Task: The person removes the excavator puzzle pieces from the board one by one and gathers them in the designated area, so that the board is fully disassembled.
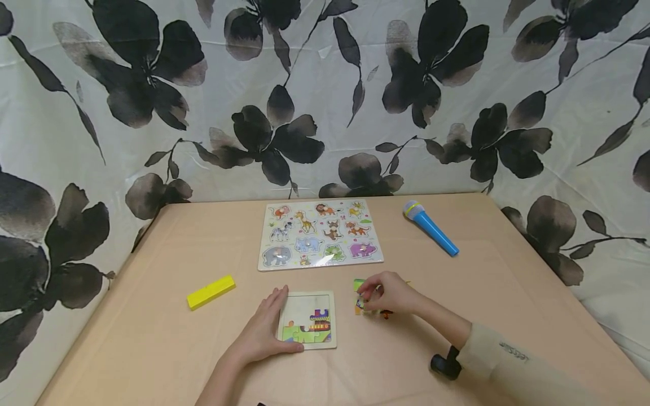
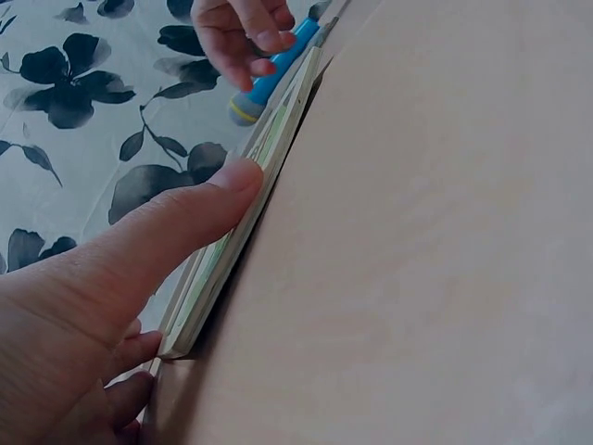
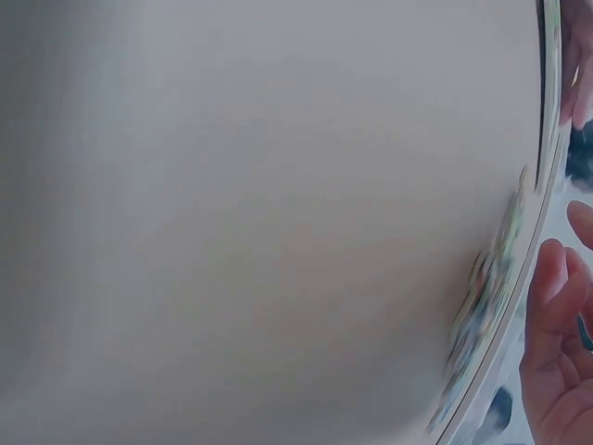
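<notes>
A small framed jigsaw puzzle (image 1: 307, 320) lies on the table, its lower part and right side filled with coloured pieces. My left hand (image 1: 266, 327) holds the frame at its left side, with the thumb (image 2: 218, 199) on the near edge and the fingers along the left edge. To the right, my right hand (image 1: 388, 292) hovers over a cluster of loose puzzle pieces (image 1: 358, 304), partly hiding them. In the right wrist view, the fingers (image 3: 554, 306) are loosely bent beside the pieces (image 3: 482, 301), and no piece shows between them.
An animal puzzle board (image 1: 320, 234) lies behind the small frame. A blue toy microphone (image 1: 434, 228) is at the back right, a yellow block (image 1: 211, 292) at the left. Floral cloth (image 1: 325, 84) hangs behind the table (image 1: 152, 338).
</notes>
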`<state>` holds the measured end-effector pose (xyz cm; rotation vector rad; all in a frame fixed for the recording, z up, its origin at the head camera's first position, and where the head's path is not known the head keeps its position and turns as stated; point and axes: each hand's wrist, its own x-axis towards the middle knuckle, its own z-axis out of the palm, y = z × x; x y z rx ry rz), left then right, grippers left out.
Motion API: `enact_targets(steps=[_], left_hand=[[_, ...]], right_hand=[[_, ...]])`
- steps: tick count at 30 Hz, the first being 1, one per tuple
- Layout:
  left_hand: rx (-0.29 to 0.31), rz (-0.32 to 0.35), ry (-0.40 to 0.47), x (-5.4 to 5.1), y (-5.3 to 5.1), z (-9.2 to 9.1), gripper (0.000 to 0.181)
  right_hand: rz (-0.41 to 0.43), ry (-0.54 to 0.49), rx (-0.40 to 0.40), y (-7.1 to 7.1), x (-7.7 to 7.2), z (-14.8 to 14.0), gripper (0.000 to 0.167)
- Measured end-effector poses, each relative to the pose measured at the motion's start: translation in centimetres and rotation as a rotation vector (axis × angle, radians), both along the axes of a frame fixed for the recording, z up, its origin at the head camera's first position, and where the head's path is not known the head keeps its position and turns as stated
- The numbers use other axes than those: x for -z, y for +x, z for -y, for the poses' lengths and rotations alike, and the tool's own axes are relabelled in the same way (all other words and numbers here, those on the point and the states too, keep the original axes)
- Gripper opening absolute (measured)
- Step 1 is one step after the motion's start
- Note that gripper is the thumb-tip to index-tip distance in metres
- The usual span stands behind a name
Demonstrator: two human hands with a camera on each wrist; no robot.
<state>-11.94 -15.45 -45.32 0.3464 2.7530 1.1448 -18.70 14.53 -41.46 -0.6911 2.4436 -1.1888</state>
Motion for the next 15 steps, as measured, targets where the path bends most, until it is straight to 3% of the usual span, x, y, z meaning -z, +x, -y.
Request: enact_targets(steps=[15], left_hand=[[-0.021, -0.003, -0.013, 0.0, -0.1, -0.1, 0.104]], right_hand=[[0.052, -0.007, -0.057, 0.6, -0.2, 6.1, 0.023]])
